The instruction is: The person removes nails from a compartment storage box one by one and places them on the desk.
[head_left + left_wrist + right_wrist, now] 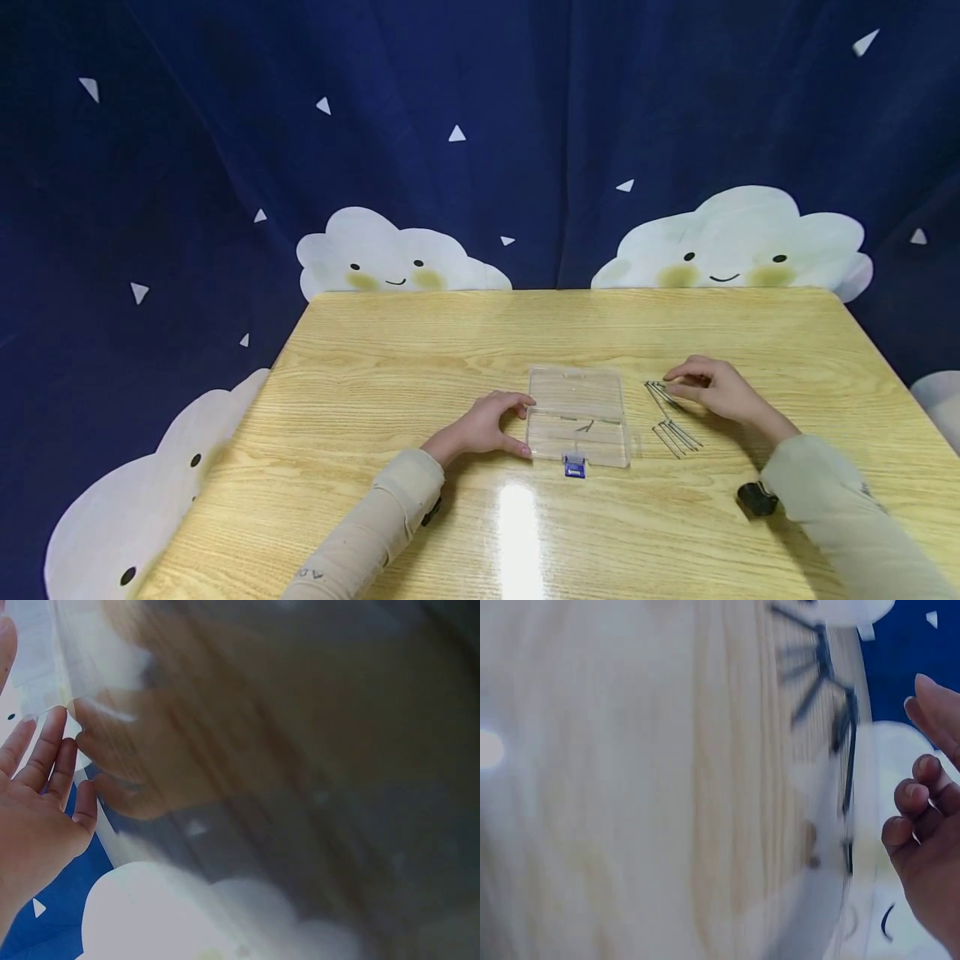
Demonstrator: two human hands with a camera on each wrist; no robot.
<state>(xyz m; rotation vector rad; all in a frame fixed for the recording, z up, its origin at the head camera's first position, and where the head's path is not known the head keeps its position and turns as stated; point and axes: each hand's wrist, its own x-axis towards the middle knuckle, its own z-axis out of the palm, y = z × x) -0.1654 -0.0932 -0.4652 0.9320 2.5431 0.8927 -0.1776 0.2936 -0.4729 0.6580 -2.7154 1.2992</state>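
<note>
On the wooden table lies an opened clear plastic box with a blue latch at its near side and a few small dark pieces inside. My left hand grips the box's left end, thumb at the near corner and fingers farther back; the left wrist view shows those fingers fairly straight. Several metal nails lie right of the box, some overlapping. My right hand hovers by the far group, its fingers loosely bent; in the right wrist view nothing shows between the fingers.
The wooden tabletop spreads around the box and nails, with a bright reflection near its front. Behind it hangs a dark blue curtain with white clouds and triangles. A black wrist device sits at the right sleeve.
</note>
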